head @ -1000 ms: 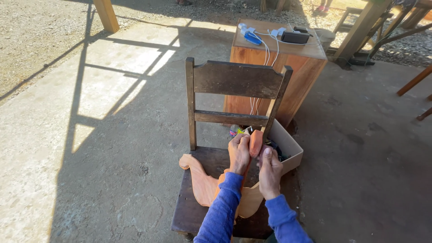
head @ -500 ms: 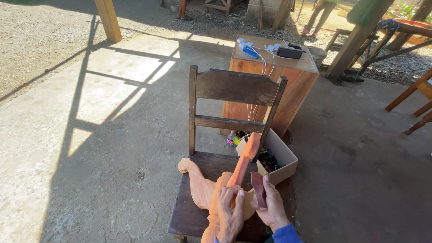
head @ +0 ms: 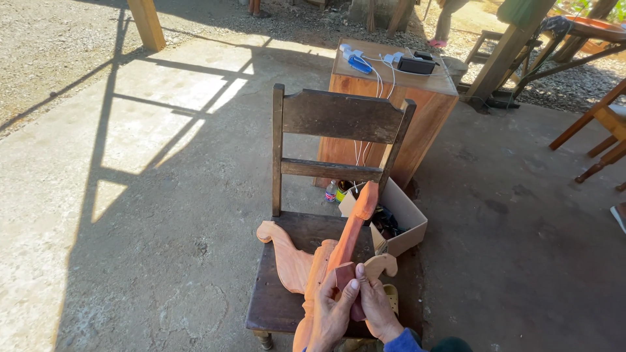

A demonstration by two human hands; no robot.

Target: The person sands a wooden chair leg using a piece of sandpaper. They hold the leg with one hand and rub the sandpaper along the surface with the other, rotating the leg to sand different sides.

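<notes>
My left hand (head: pixel 328 316) grips a long reddish carved wooden piece (head: pixel 352 225) that slants up over the seat of a dark wooden chair (head: pixel 339 117), its rounded tip near the chair's lower back rail. My right hand (head: pixel 377 308) sits close beside it. A small reddish block (head: pixel 343 272) is pressed against the long piece, under my right fingers and left thumb. Pale scroll-shaped wooden cutouts (head: pixel 287 257) lie flat on the seat beneath, one curled end (head: pixel 383 264) showing to the right of my hands.
Behind the chair stands a wooden cabinet (head: pixel 391 111) with small devices and white cables on top. An open cardboard box (head: pixel 407 218) and a small bottle (head: pixel 331 191) sit on the concrete floor. A wooden post (head: pixel 147 23) stands at the far left, furniture legs (head: pixel 593 120) at the right.
My hands have drawn back toward me, down the long piece. More of it now sticks out above them, slanted toward the chair back. The small block has moved in against it.
</notes>
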